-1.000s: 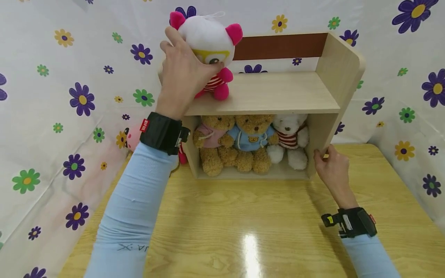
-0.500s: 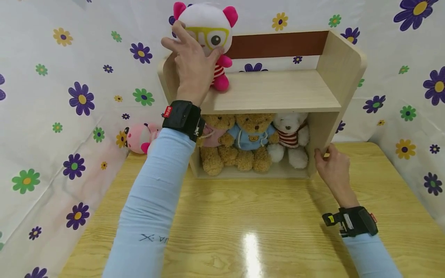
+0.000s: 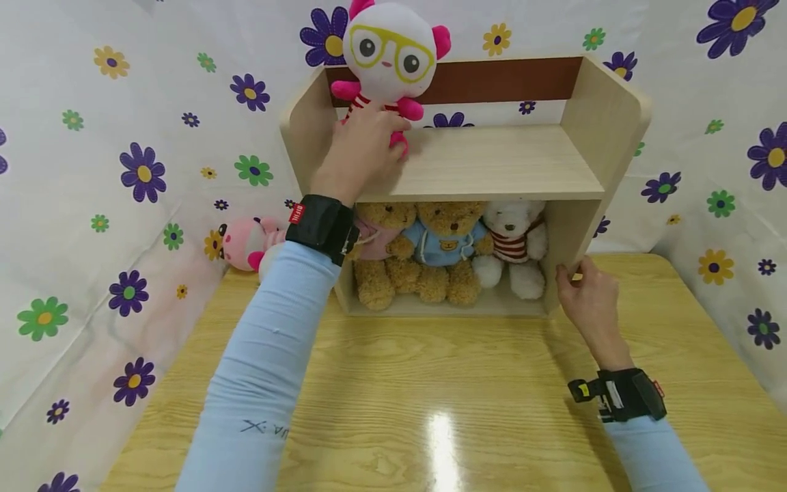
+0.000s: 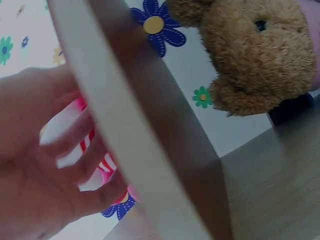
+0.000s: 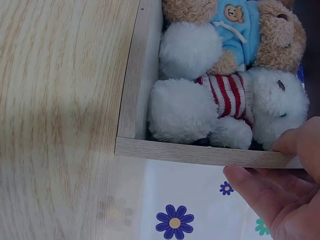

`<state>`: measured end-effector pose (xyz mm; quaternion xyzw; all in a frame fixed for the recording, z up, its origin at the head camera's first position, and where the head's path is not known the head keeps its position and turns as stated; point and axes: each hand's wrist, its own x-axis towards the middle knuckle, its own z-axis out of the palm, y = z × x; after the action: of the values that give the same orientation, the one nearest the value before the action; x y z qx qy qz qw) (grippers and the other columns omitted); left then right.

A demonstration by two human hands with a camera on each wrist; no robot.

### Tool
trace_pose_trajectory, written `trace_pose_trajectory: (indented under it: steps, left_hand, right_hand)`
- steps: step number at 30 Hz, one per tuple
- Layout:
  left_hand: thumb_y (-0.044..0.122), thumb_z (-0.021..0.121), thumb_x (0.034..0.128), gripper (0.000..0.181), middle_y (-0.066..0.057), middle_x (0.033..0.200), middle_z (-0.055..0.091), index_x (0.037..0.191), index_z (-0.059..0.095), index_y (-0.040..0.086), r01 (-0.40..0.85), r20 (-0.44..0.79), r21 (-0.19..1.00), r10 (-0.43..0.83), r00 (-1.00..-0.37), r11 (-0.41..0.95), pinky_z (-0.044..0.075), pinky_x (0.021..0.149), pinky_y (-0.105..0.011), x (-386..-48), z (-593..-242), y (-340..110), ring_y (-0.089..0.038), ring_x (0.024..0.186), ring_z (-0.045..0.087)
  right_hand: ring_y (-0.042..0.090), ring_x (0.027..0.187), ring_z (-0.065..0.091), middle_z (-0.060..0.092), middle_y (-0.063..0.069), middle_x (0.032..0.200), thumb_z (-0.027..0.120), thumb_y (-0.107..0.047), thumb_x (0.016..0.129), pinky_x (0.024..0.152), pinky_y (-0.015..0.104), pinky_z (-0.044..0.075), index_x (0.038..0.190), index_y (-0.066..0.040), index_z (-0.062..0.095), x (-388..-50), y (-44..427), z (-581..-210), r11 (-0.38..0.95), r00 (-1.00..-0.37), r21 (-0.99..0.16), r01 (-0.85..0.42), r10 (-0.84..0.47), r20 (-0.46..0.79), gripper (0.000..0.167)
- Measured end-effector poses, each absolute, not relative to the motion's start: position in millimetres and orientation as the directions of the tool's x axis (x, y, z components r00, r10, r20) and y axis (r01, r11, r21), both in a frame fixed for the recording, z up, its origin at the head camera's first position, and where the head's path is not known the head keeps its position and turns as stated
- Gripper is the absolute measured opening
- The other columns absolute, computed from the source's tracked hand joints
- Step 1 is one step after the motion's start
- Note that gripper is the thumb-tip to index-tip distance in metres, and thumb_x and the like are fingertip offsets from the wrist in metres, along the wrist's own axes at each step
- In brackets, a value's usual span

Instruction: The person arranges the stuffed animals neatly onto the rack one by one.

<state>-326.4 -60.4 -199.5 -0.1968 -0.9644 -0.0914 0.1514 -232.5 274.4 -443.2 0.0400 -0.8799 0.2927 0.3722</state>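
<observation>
A white doll with pink ears and yellow glasses (image 3: 393, 51) leans on the upper left of the wooden shelf (image 3: 492, 160). Over its striped body lies my left hand (image 3: 363, 150), fingers bent around the lower part; the left wrist view shows these fingers (image 4: 90, 160) beside the shelf board, partly hiding the red and white stripes. At the right side panel my right hand (image 3: 593, 307) pinches the front edge, thumb inside and fingers outside, as the right wrist view shows with the panel edge (image 5: 200, 154).
Below sit two brown bears, one in pink (image 3: 378, 239) and one in a blue hoodie (image 3: 445, 242), and a white bear in stripes (image 3: 510, 246). A pink toy (image 3: 242, 242) lies left of the shelf on the wooden table (image 3: 393, 383). Flowered cloth hangs behind.
My left hand has moved from the doll's head down to its body. The doll now faces forward and tilts, its head further right and higher. My right hand stays on the panel.
</observation>
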Motion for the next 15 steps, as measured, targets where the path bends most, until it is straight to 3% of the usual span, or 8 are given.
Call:
trace_pose_trajectory:
  steps: [3,6,8,12,15]
  left_hand:
    - [0.028,0.052,0.1037,0.040,-0.025,0.144,0.042,0.142,0.062,0.027,0.333,0.374,0.081,0.281,-0.884,0.939,0.047,0.102,-0.060,-329.7,-202.8,-56.2,-0.044,0.130,0.044]
    - [0.036,0.052,0.1038,0.042,-0.027,0.147,0.032,0.145,0.059,0.028,0.273,0.385,0.089,0.219,-0.896,0.958,0.046,0.105,-0.061,-330.0,-205.8,-56.9,-0.048,0.132,0.039]
    - [0.039,0.051,0.1041,0.044,-0.027,0.149,0.027,0.146,0.057,0.027,0.258,0.367,0.108,0.202,-0.908,0.960,0.044,0.106,-0.066,-329.8,-206.8,-58.2,-0.051,0.133,0.041]
    - [0.047,0.053,0.1032,0.051,-0.026,0.151,0.022,0.150,0.051,0.027,0.265,0.322,0.124,0.213,-0.922,0.956,0.043,0.106,-0.070,-330.0,-208.4,-62.3,-0.051,0.126,0.051]
    - [0.053,0.054,0.1018,0.060,-0.027,0.151,0.019,0.155,0.043,0.028,0.270,0.298,0.109,0.228,-0.927,0.957,0.049,0.102,-0.065,-331.1,-210.2,-65.2,-0.049,0.120,0.057]
  right_hand:
    - [0.045,0.062,0.072,0.069,0.031,0.074,0.065,-0.001,0.092,0.046,0.035,0.053,0.098,0.016,0.065,-235.2,277.0,-443.1,0.830,-0.708,-0.472,-0.299,0.139,0.693,0.019]
    - [0.045,0.062,0.072,0.069,0.031,0.075,0.065,0.000,0.092,0.045,0.041,0.054,0.099,0.017,0.065,-233.9,275.4,-445.0,0.825,-0.703,-0.474,-0.309,0.138,0.698,0.018]
    - [0.046,0.063,0.072,0.069,0.032,0.076,0.064,0.000,0.092,0.046,0.049,0.055,0.101,0.017,0.065,-233.6,274.8,-445.4,0.823,-0.701,-0.477,-0.308,0.143,0.698,0.019]
    - [0.046,0.064,0.072,0.069,0.033,0.077,0.064,-0.001,0.093,0.046,0.042,0.054,0.102,0.017,0.064,-234.3,274.6,-445.4,0.822,-0.708,-0.485,-0.298,0.151,0.690,0.021]
    - [0.046,0.063,0.072,0.069,0.032,0.076,0.064,-0.002,0.093,0.046,0.040,0.054,0.100,0.017,0.064,-234.6,274.8,-445.7,0.825,-0.708,-0.483,-0.293,0.152,0.689,0.020]
